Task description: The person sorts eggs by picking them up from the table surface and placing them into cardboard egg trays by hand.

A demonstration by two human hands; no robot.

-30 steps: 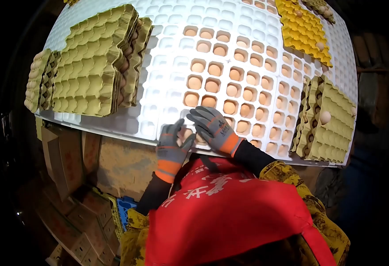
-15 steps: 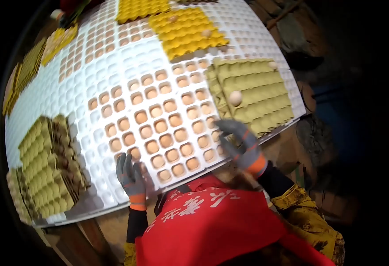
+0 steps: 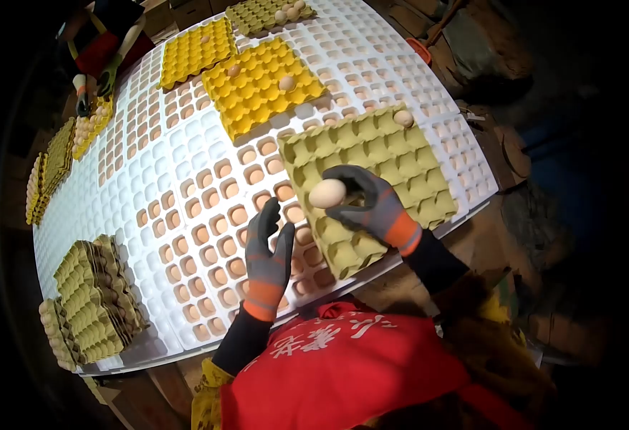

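Note:
Between the thumb and fingers of my right hand (image 3: 372, 208) is a pale egg (image 3: 327, 193), held above the left part of an olive-green egg tray (image 3: 386, 154). My left hand (image 3: 268, 254) hovers over white cavity trays (image 3: 178, 279), fingers up and thumb apart, with nothing in it. Brown eggs (image 3: 227, 247) sit singly in many of the white cavities around it. One more egg (image 3: 403, 118) rests at the far right corner of the olive tray. Both hands wear grey gloves with orange cuffs.
Yellow trays (image 3: 257, 86) with a few loose eggs lie farther back. A stack of olive trays (image 3: 96, 301) stands at the left front. At the far left, a co-worker's gloved hand (image 3: 82, 100) is near a yellow tray of eggs (image 3: 92, 129). The table's front edge borders my red apron.
My right hand has moved up over the olive tray and taken hold of an egg. My left hand has shifted right and higher. The camera view has shifted too.

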